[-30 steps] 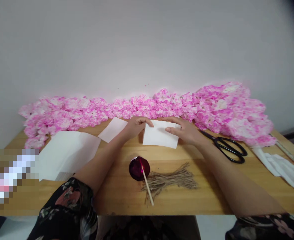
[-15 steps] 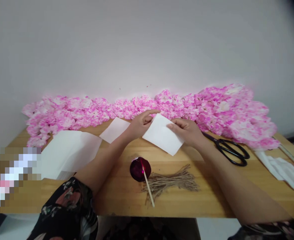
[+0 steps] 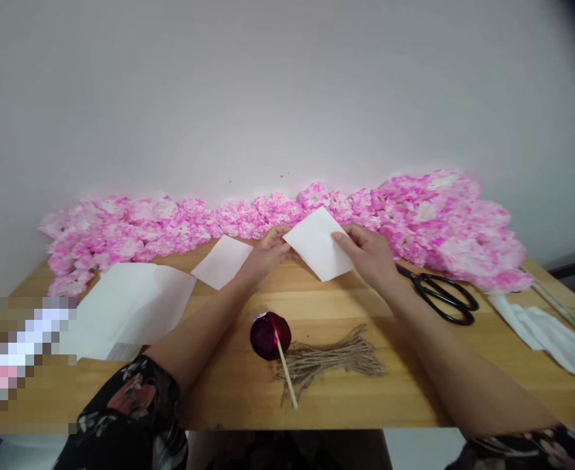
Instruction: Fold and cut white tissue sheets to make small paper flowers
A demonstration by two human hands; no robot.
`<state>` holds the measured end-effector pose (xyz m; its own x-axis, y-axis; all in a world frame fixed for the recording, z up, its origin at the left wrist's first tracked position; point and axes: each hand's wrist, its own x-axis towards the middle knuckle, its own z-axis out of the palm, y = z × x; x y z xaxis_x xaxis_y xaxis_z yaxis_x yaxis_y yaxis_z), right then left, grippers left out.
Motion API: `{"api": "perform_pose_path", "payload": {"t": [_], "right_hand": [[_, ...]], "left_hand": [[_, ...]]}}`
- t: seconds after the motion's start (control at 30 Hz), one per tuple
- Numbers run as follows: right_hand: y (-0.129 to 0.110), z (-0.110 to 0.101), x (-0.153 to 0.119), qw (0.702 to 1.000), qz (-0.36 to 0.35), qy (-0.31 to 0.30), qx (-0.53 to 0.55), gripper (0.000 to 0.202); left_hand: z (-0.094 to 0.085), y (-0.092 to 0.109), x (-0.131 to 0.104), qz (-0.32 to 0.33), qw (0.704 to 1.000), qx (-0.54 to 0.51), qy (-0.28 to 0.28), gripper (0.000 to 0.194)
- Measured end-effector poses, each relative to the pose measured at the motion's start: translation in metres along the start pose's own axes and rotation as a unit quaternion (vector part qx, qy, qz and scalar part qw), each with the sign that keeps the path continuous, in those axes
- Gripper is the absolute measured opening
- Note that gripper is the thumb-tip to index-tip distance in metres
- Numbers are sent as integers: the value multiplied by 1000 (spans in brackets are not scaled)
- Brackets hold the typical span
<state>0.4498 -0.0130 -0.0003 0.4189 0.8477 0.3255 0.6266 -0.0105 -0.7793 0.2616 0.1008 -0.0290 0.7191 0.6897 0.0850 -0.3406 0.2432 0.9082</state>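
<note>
A white paper square (image 3: 319,245), turned corner-up, is held above the table between my two hands. My right hand (image 3: 369,256) pinches its right side, the thumb flat on the front face and the other fingers behind. At the left corner my left hand (image 3: 269,251) has its fingers curled against the paper, their tips partly hidden. Below the paper stands a small dark red bowl (image 3: 267,339) with a thin pale stick (image 3: 287,372) leaning out of it. Beside the bowl lies a bundle of thin brown twigs (image 3: 339,356).
Pink and white paper flowers (image 3: 145,225) line the wall. To the left lie another white square (image 3: 222,262) and a stack of white sheets (image 3: 140,297). Black-handled scissors (image 3: 446,297), a white glove (image 3: 546,336) and a ruler-like strip (image 3: 564,307) lie right on the wooden table (image 3: 218,405).
The paper square has turned so one corner points up. My left hand has dropped from its top corner to its left corner. The view has shifted slightly.
</note>
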Motion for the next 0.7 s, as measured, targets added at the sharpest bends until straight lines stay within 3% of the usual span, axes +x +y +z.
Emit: {"api": "perform_pose_path", "payload": {"t": [0.07,0.17,0.33,0.47,0.7], "right_hand": [[-8,-11,-1,989,-84,-21,-124,26],[-15,-21,-4,944,-177,-67,-269,32],[-11,-18,-6,897,-197,-128,-375,29],[-9,-18,-5,896,-185,-124,-384,30],[-8,-17,-4,921,-181,-111,-326,29]], "left_hand": [[-3,-1,2,10,999,19,37,34],[-9,-2,4,15,995,46,93,39],[-13,-2,2,13,991,81,105,39],[-12,-1,0,3,990,94,106,39],[-13,-2,1,12,992,79,100,37]]}}
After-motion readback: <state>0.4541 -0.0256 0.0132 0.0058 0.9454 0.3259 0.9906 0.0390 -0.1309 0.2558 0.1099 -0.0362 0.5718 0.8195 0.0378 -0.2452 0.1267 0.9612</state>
